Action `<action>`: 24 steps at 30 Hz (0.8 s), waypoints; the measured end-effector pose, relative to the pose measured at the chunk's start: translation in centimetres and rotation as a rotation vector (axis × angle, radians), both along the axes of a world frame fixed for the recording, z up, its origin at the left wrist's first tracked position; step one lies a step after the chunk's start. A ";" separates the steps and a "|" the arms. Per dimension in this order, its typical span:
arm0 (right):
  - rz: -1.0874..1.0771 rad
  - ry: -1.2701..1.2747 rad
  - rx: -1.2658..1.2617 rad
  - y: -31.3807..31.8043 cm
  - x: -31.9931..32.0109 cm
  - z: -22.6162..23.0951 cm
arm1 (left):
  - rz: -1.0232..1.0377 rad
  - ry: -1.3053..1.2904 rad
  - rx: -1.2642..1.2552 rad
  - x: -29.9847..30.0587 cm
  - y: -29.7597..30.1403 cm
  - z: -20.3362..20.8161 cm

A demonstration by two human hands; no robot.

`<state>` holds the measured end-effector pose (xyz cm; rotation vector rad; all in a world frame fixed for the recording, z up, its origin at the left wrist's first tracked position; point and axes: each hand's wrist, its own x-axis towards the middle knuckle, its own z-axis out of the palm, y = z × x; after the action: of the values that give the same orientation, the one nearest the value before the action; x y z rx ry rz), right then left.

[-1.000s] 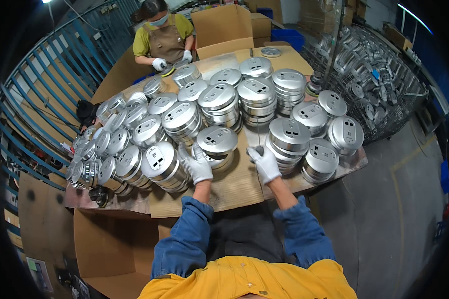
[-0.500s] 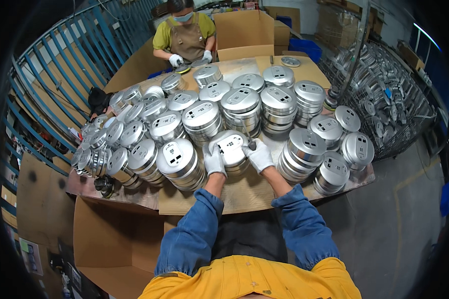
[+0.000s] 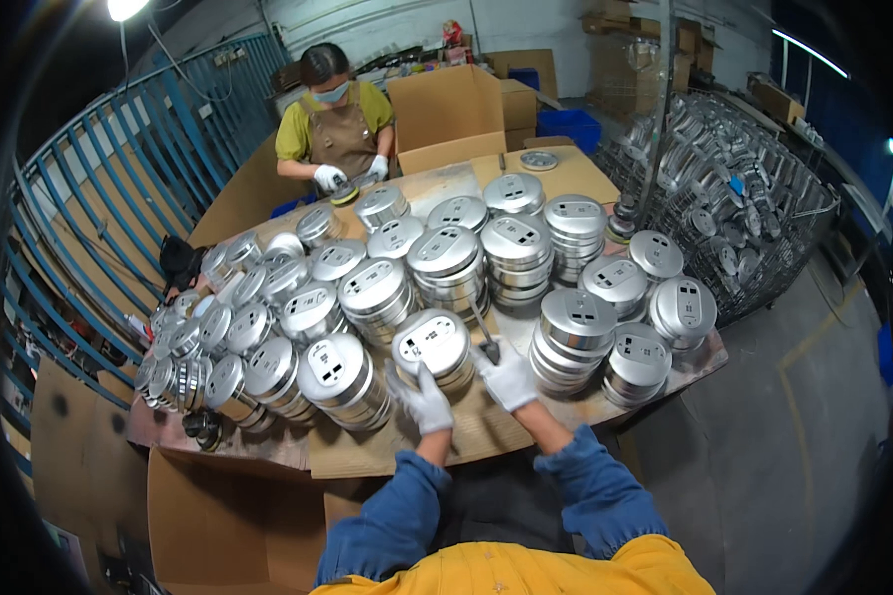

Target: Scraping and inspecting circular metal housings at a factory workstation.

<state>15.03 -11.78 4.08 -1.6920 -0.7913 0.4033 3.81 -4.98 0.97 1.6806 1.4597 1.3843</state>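
Observation:
Right in front of me stands a short stack of round silver metal lids (image 3: 431,338), its top one with small dark cutouts. My left hand (image 3: 424,402), in a white glove, is at the near left side of this stack, thumb and fingers apart with nothing held. My right hand (image 3: 508,375), gloved too, is at the stack's right side, closed on a thin rod-like tool (image 3: 480,322) with a dark lower end. The tool points away from me between the stacks; its exact kind is not clear.
Many more stacks of silver lids (image 3: 446,250) crowd the cardboard-covered table (image 3: 387,458). A co-worker (image 3: 337,129) handles a disc-shaped tool across it. A large open carton (image 3: 446,109) stands behind, a wire cage of metal parts (image 3: 724,198) at right, another carton (image 3: 238,526) below left.
My head view has shifted, so the table sits lower in the picture. My left hand has come off the stack's edge and its fingers have spread; my right hand has drawn back slightly with the tool.

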 end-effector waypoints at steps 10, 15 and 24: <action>-0.502 -0.300 -0.323 -10.1 11.4 5.2 | -0.631 0.066 0.135 10.0 -3.5 2.5; -0.413 -0.194 -0.503 -10.3 14.5 3.9 | -0.858 -0.091 -0.292 15.9 0.7 -1.3; -0.437 -0.021 -0.358 -9.9 13.8 1.9 | -0.819 -0.186 -0.655 19.1 4.5 -6.8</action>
<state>28.87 -21.67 6.02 -2.1436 -0.3556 0.2292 22.89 -0.45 -5.84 1.3981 0.8093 0.5117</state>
